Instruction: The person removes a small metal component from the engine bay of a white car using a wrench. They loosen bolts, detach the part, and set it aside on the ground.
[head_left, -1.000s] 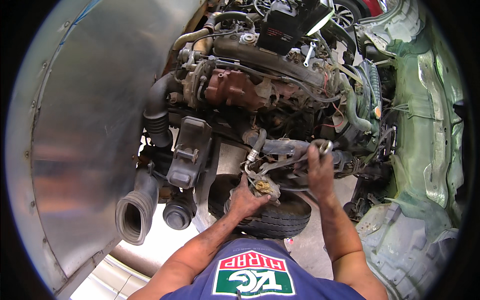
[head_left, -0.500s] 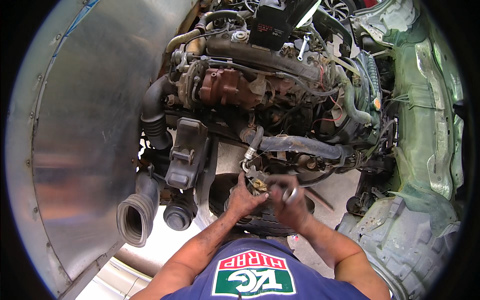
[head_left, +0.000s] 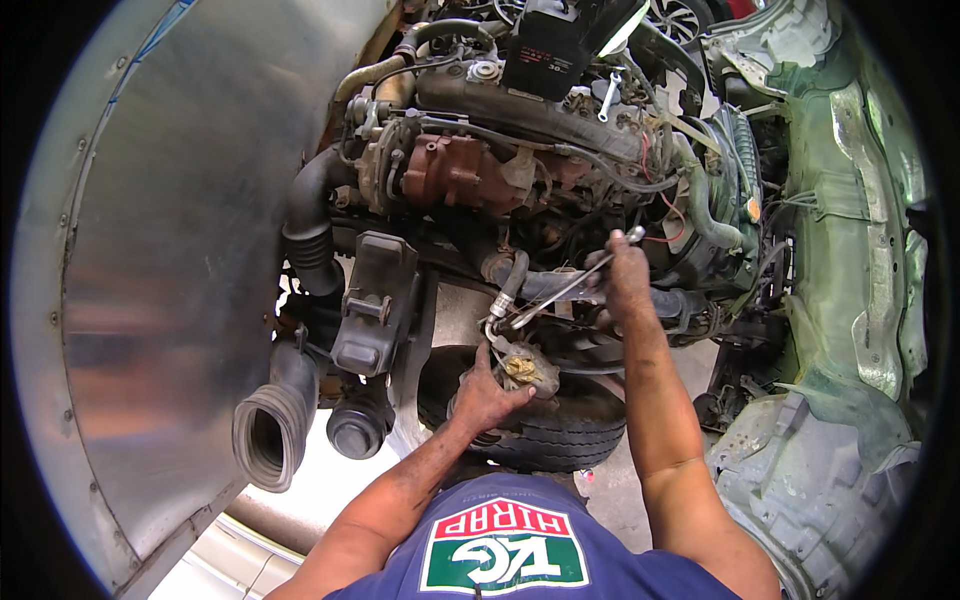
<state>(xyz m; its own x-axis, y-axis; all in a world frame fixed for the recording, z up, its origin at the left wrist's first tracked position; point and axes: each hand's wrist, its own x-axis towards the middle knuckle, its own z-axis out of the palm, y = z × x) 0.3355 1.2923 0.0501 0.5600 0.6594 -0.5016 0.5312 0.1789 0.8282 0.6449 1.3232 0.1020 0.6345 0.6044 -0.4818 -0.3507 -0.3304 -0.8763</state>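
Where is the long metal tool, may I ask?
The long metal tool is right of centre in the head view, in the right hand, slanting toward the hose fitting.

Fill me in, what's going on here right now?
The person's left hand grips a greasy metal part at the lower end of a short hose, above a tyre. The right hand holds a long metal tool, its far end close to the hose's end; whether it touches is hard to tell. A wrench lies on top of the exposed engine.
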